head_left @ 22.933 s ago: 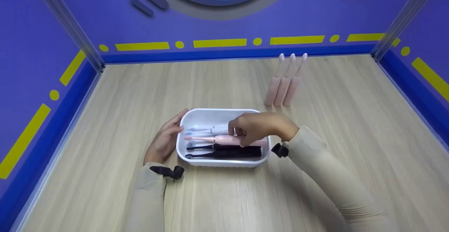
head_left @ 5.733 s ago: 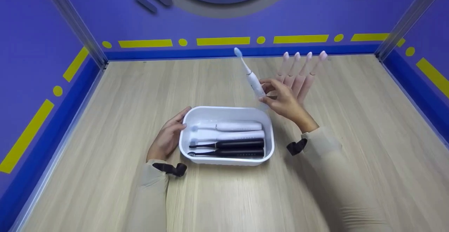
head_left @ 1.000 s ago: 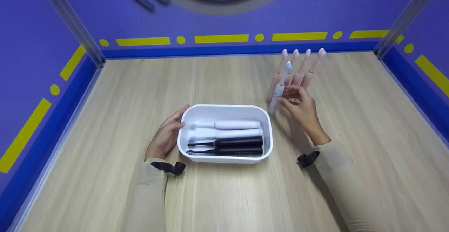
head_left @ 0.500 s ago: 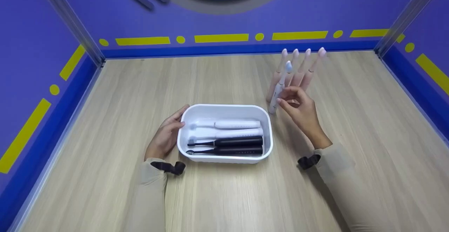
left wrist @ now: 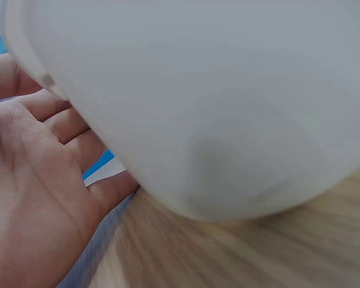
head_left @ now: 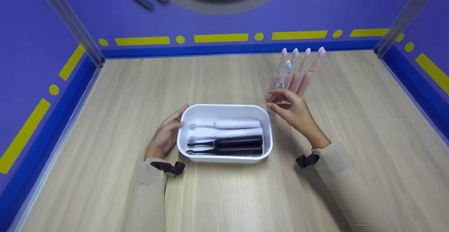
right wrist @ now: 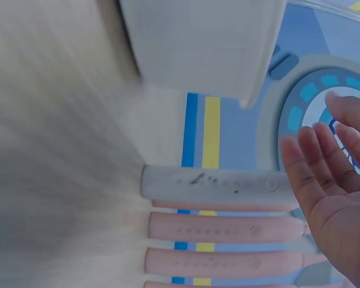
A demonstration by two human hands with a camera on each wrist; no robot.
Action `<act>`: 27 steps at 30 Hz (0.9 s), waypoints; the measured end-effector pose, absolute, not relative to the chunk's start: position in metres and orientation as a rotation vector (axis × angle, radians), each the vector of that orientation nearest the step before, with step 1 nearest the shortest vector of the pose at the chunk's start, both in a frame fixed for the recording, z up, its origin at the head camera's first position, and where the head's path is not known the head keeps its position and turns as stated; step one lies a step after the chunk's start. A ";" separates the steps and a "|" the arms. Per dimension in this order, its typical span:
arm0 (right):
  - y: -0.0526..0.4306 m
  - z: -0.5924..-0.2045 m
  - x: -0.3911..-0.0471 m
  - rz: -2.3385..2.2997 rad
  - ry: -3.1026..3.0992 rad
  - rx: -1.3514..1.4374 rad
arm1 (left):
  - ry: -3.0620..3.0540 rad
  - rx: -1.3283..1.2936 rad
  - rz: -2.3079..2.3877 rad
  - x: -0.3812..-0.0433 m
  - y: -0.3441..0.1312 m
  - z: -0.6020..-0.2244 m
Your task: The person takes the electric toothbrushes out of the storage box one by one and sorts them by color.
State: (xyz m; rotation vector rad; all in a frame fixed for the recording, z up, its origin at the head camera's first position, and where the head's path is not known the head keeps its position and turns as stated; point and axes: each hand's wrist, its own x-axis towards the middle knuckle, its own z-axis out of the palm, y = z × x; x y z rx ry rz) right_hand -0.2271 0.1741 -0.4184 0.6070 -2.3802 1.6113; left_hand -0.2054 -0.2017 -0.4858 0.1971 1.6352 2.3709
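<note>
The left hand [head_left: 164, 138] holds the left side of a white plastic bin [head_left: 224, 112], thumb at the rim, fingers outside against the wall. In the left wrist view some fingertips disappear behind the bin. Inside lie two white electric toothbrushes [head_left: 237, 124] and two black ones [head_left: 238, 141], heads to the left. A white electric toothbrush [right wrist: 219, 185] stands upright on the table, before the leftmost of several upright pink electric toothbrushes [head_left: 306, 81]. Just in front of it, the right hand [head_left: 293, 113] has bent fingers apart from the thumb and holds nothing; it hides most of the white handle.
The wood-grain table [head_left: 168, 81] runs to a purple back wall [head_left: 224, 27] with a blue strip and yellow marks. Side walls stand left and right. Black wrist cameras [head_left: 308, 161] are strapped over both sleeves.
The right hand has let go of the white toothbrush, which stays standing, and has shifted left in front of it. Earlier, pink and white toothbrushes left the bin. The left hand stays.
</note>
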 end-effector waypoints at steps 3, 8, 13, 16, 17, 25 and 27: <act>0.171 -0.415 -0.228 1.603 -2.421 0.642 | 1.639 0.192 2.366 -0.205 -0.202 -0.486; 0.165 -0.407 -0.229 1.541 -2.505 0.710 | 1.632 0.184 2.368 -0.205 -0.201 -0.486; 0.159 -0.400 -0.229 1.496 -2.565 0.813 | 1.620 0.188 2.381 -0.205 -0.201 -0.486; 0.155 -0.397 -0.230 1.463 -2.595 0.870 | 1.608 0.200 2.388 -0.206 -0.201 -0.487; 0.154 -0.396 -0.231 1.444 -2.611 0.886 | 1.606 0.203 2.387 -0.206 -0.201 -0.487; 0.144 -0.389 -0.236 1.302 -2.753 0.997 | 1.624 0.200 2.368 -0.205 -0.202 -0.486; 0.141 -0.388 -0.238 1.269 -2.783 1.030 | 1.622 0.201 2.369 -0.205 -0.202 -0.486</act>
